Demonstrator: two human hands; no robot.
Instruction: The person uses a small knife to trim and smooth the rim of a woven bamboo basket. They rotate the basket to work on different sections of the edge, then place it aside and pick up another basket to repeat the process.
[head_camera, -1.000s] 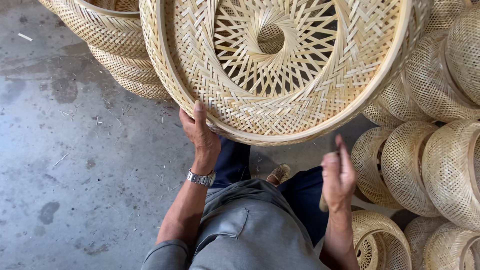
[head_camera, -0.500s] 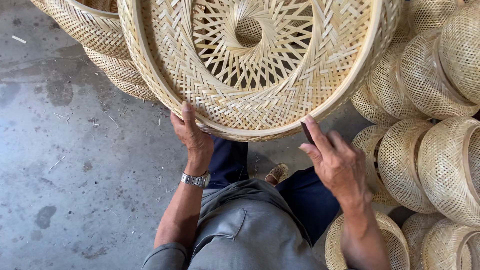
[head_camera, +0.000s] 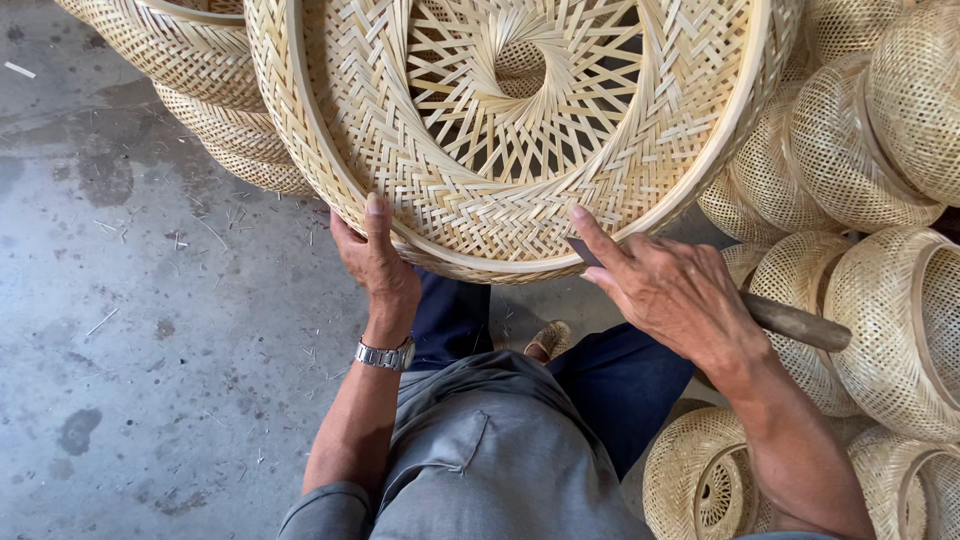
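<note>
Head view: left hand (head_camera: 378, 262) grip closed on big woven basket (head_camera: 520, 130) rim over knees; right hand (head_camera: 672, 292) clasps wooden-handled knife (head_camera: 795, 322), blade at rim; smaller baskets (head_camera: 860, 170) stacked right, concrete floor (head_camera: 130, 330) left

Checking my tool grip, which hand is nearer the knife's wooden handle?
Right. The right hand holds the knife, its wooden handle sticking out behind; the left hand grips the basket rim.
</note>
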